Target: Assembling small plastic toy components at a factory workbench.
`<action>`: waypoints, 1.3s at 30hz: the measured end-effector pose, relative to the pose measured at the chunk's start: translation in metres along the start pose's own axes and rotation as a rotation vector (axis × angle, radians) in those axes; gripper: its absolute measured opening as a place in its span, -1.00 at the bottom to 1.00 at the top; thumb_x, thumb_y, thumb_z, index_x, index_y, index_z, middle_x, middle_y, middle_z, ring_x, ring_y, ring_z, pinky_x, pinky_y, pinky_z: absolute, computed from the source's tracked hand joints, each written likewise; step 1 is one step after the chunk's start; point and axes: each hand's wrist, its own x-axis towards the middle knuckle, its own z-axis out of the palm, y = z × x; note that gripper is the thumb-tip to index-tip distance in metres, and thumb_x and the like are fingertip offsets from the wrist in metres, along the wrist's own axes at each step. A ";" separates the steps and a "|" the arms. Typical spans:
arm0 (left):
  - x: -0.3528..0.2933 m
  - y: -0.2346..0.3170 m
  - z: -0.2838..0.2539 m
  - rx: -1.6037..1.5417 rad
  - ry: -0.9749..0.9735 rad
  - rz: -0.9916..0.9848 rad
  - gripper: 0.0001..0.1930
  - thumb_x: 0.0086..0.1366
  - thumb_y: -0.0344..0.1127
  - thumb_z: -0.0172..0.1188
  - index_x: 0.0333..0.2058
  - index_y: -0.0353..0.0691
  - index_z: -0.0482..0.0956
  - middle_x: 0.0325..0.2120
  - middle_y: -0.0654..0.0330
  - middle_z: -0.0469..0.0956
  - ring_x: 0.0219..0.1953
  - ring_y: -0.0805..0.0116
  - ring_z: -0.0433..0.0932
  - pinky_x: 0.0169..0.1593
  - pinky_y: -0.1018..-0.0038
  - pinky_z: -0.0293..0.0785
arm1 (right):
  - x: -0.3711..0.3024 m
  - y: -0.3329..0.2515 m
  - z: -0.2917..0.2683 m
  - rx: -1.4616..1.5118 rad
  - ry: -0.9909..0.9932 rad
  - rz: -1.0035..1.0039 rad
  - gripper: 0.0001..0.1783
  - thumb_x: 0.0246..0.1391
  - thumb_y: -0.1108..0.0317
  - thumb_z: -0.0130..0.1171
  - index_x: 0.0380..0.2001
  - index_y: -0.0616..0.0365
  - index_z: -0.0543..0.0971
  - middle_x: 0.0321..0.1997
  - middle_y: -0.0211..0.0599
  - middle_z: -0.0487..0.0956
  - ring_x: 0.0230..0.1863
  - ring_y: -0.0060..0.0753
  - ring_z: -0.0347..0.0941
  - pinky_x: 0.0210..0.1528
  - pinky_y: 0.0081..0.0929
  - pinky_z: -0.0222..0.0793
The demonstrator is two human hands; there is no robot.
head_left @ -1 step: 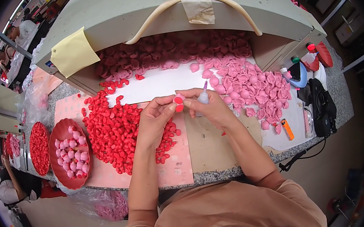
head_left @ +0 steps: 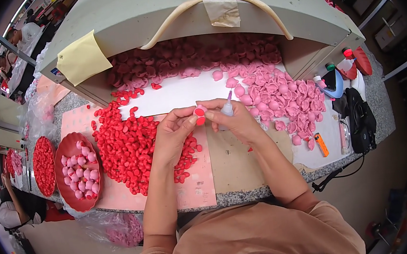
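I have the left hand [head_left: 172, 135] raised over the middle of the bench, thumb and fingertips pinching a small red and pink piece [head_left: 199, 112] so that its pale face turns toward the other hand. The right hand [head_left: 240, 120] is closed around a small squeeze bottle [head_left: 227, 107], its thin lilac nozzle tilted up and left, the tip just beside the piece; I cannot tell whether tip and piece touch.

To do this step well, I judge that I should keep both wrists low and close together, so the nozzle meets the piece without wandering, and press the bottle lightly, since a small part like this probably takes only a dab. The pinch should stay on the rim of the piece, clear of the face that the nozzle serves.

Beneath and to the left of my left hand lies the heap of red pieces [head_left: 131, 144] on a pink sheet [head_left: 195, 187]; far and right lies the spread of pink pieces [head_left: 279, 94], running back under the grey hood [head_left: 161, 12]. At the far left a red dish [head_left: 64, 151] holds pink assembled pieces [head_left: 79, 170], with another dish of red ones [head_left: 44, 166] beyond it. An orange lighter [head_left: 321, 144] lies near the right edge, well apart from my hands, beside a dark bag [head_left: 361, 120]
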 end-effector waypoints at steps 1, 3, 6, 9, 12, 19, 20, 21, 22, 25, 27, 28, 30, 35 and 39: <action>0.000 0.000 0.000 -0.002 0.000 0.006 -0.77 0.20 -0.46 0.15 -0.16 -0.33 0.46 -0.25 0.18 0.54 -0.21 0.50 0.50 -0.15 0.65 0.42 | 0.000 0.000 0.000 0.004 -0.002 0.001 -0.66 0.08 0.38 0.13 -0.08 0.29 0.49 -0.37 -0.42 0.52 -0.49 -0.70 0.33 -0.42 -0.70 0.29; 0.000 -0.001 0.000 -0.004 0.001 0.011 -0.77 0.19 -0.46 0.15 -0.16 -0.33 0.46 -0.25 0.18 0.54 -0.21 0.50 0.50 -0.15 0.64 0.41 | 0.000 0.000 0.000 0.002 -0.002 0.003 -0.66 0.08 0.38 0.13 -0.08 0.30 0.49 -0.37 -0.42 0.51 -0.49 -0.70 0.33 -0.42 -0.70 0.29; 0.001 -0.001 -0.001 0.008 0.000 0.007 -0.77 0.20 -0.46 0.15 -0.16 -0.34 0.46 -0.25 0.18 0.54 -0.21 0.50 0.50 -0.14 0.63 0.41 | 0.000 0.001 -0.001 0.000 -0.004 0.014 -0.64 0.07 0.36 0.14 -0.06 0.29 0.48 -0.34 -0.43 0.52 -0.49 -0.69 0.33 -0.41 -0.70 0.28; 0.001 -0.002 -0.001 -0.006 0.001 0.006 -0.77 0.20 -0.45 0.15 -0.16 -0.34 0.46 -0.26 0.18 0.54 -0.21 0.50 0.50 -0.14 0.64 0.41 | 0.001 0.002 -0.002 -0.001 -0.008 0.021 -0.61 0.07 0.33 0.15 -0.05 0.28 0.47 -0.32 -0.44 0.52 -0.49 -0.69 0.33 -0.40 -0.70 0.27; 0.001 -0.001 0.000 0.009 -0.003 0.013 -0.77 0.20 -0.45 0.15 -0.16 -0.33 0.46 -0.26 0.17 0.54 -0.21 0.49 0.50 -0.15 0.64 0.41 | 0.001 0.002 -0.002 -0.005 -0.008 0.022 -0.62 0.07 0.33 0.14 -0.05 0.28 0.47 -0.31 -0.44 0.52 -0.48 -0.69 0.33 -0.40 -0.70 0.27; 0.001 -0.001 0.000 -0.007 0.001 0.006 -0.77 0.20 -0.45 0.16 -0.16 -0.33 0.46 -0.26 0.18 0.54 -0.22 0.49 0.51 -0.14 0.64 0.42 | 0.001 0.003 -0.003 -0.003 -0.010 0.025 -0.63 0.08 0.34 0.14 -0.05 0.27 0.47 -0.32 -0.45 0.51 -0.48 -0.70 0.33 -0.40 -0.71 0.26; 0.001 -0.002 0.000 -0.014 0.002 0.009 -0.77 0.20 -0.44 0.16 -0.16 -0.33 0.46 -0.26 0.18 0.54 -0.22 0.49 0.51 -0.14 0.64 0.42 | 0.001 0.003 -0.003 -0.003 -0.010 0.025 -0.63 0.08 0.34 0.14 -0.05 0.27 0.47 -0.32 -0.45 0.51 -0.48 -0.70 0.33 -0.40 -0.71 0.26; 0.001 -0.002 0.000 -0.014 0.002 0.009 -0.77 0.20 -0.44 0.16 -0.16 -0.33 0.46 -0.26 0.18 0.54 -0.22 0.49 0.51 -0.14 0.64 0.42 | 0.001 0.003 -0.002 -0.004 -0.010 0.024 -0.63 0.08 0.34 0.13 -0.05 0.26 0.48 -0.32 -0.45 0.51 -0.48 -0.71 0.34 -0.40 -0.71 0.27; 0.002 -0.003 0.000 -0.001 0.012 0.006 -0.77 0.20 -0.44 0.15 -0.16 -0.33 0.46 -0.26 0.18 0.54 -0.21 0.49 0.51 -0.13 0.62 0.43 | 0.001 0.002 -0.002 -0.004 -0.009 0.023 -0.64 0.08 0.34 0.13 -0.05 0.26 0.48 -0.32 -0.45 0.51 -0.48 -0.71 0.34 -0.40 -0.72 0.27; 0.002 -0.003 0.002 -0.008 0.041 -0.003 -0.77 0.20 -0.44 0.15 -0.16 -0.33 0.46 -0.25 0.18 0.54 -0.20 0.48 0.52 -0.10 0.60 0.44 | 0.001 0.002 0.000 0.016 0.030 0.021 -0.65 0.09 0.35 0.13 -0.07 0.28 0.49 -0.40 -0.45 0.49 -0.48 -0.69 0.34 -0.41 -0.70 0.28; 0.002 -0.004 0.004 -0.031 0.058 -0.011 -0.78 0.20 -0.43 0.15 -0.16 -0.32 0.46 -0.25 0.18 0.54 -0.19 0.48 0.52 -0.09 0.58 0.45 | 0.002 0.002 -0.002 0.029 0.020 0.029 -0.64 0.08 0.35 0.13 -0.05 0.26 0.47 -0.36 -0.46 0.49 -0.48 -0.70 0.34 -0.40 -0.71 0.28; 0.002 -0.005 0.005 -0.041 0.060 -0.003 -0.78 0.21 -0.43 0.14 -0.16 -0.32 0.46 -0.25 0.18 0.54 -0.19 0.47 0.52 -0.08 0.56 0.45 | 0.002 0.002 -0.002 0.044 0.010 0.036 -0.62 0.08 0.35 0.13 -0.02 0.23 0.45 -0.31 -0.46 0.50 -0.48 -0.71 0.34 -0.39 -0.71 0.28; 0.002 -0.005 0.005 -0.051 0.061 0.007 -0.78 0.21 -0.42 0.14 -0.16 -0.32 0.46 -0.25 0.19 0.54 -0.18 0.46 0.52 -0.07 0.54 0.45 | 0.002 0.001 0.000 0.066 0.003 0.015 -0.60 0.08 0.34 0.14 0.00 0.22 0.44 -0.30 -0.46 0.49 -0.47 -0.71 0.34 -0.39 -0.71 0.28; 0.002 -0.004 0.007 -0.095 0.083 -0.023 -0.75 0.23 -0.40 0.13 -0.11 -0.31 0.45 -0.19 0.18 0.51 -0.14 0.47 0.49 -0.06 0.53 0.45 | 0.001 -0.001 0.001 0.086 0.043 0.011 -0.57 0.04 0.39 0.17 0.01 0.21 0.42 -0.28 -0.45 0.45 -0.45 -0.72 0.34 -0.39 -0.70 0.29; 0.001 -0.004 0.008 -0.127 0.040 -0.005 -0.70 0.23 -0.39 0.12 -0.06 -0.29 0.42 -0.16 0.19 0.49 -0.12 0.47 0.47 -0.04 0.53 0.43 | 0.001 0.000 0.005 -0.242 0.103 -0.227 -0.57 -0.05 0.48 0.23 -0.05 0.23 0.45 -0.24 -0.45 0.43 -0.40 -0.74 0.34 -0.31 -0.71 0.29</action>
